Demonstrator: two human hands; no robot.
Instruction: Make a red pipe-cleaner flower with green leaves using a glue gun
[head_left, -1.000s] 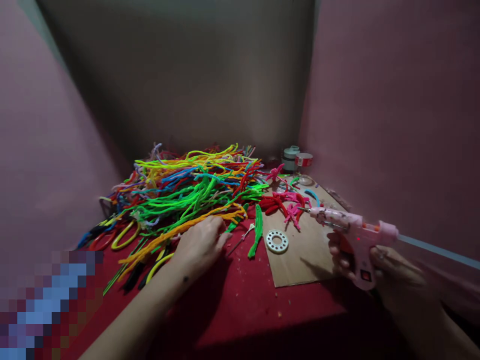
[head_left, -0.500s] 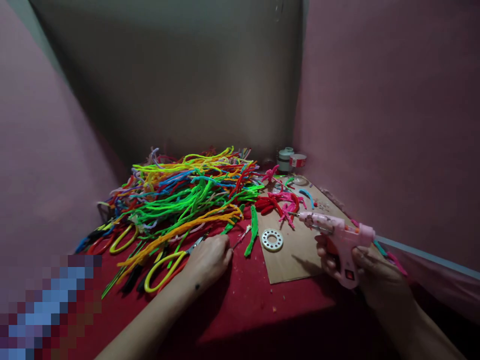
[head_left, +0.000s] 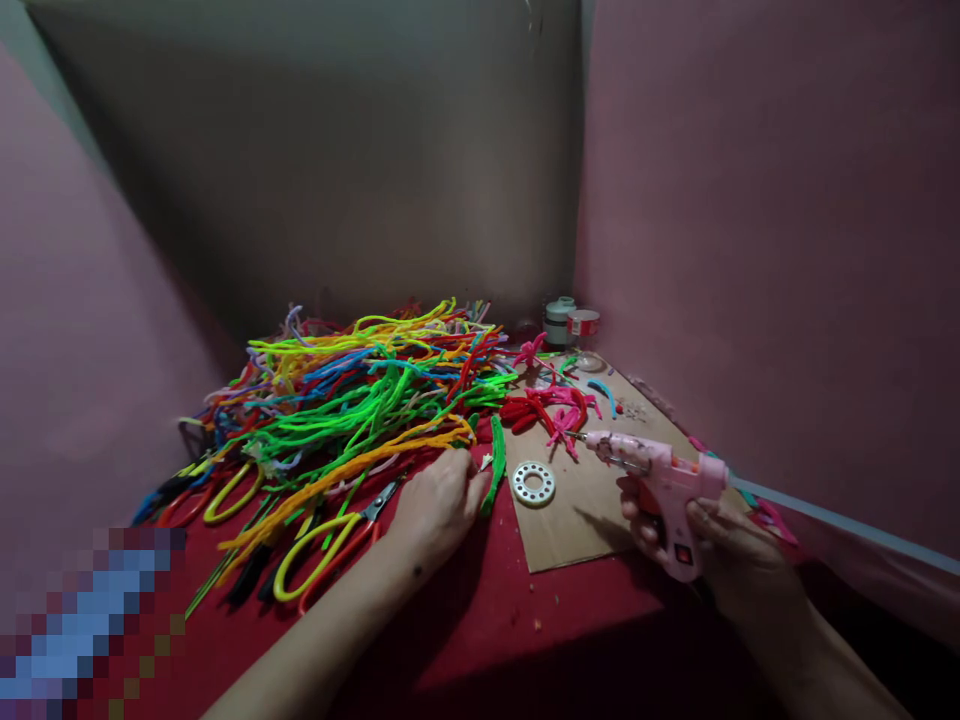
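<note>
My right hand (head_left: 720, 540) is wrapped round the handle of a pink hot glue gun (head_left: 652, 465). The gun's nozzle points left, close to a pink pipe-cleaner shape (head_left: 564, 425) beside red pipe-cleaner loops (head_left: 523, 412). My left hand (head_left: 442, 500) rests low on the red cloth with its fingers closed. A small whitish tip shows by the fingertips, but what they pinch is hidden. Just right of these fingers lies a folded green pipe-cleaner piece (head_left: 496, 465). Yellow-handled scissors (head_left: 319, 555) lie left of my left wrist.
A big heap of coloured pipe cleaners (head_left: 360, 390) covers the left and back. A brown board (head_left: 577, 535) on the red cloth (head_left: 480, 640) carries a silver ring with holes (head_left: 533, 484). Behind stand a pale jar (head_left: 559, 322) and a tape roll (head_left: 583, 323). Walls enclose the corner.
My left hand has moved right, over the thin whitish-tipped piece, towards the green piece. The right hand keeps the glue gun in about the same place over the board. The view has shifted slightly.
</note>
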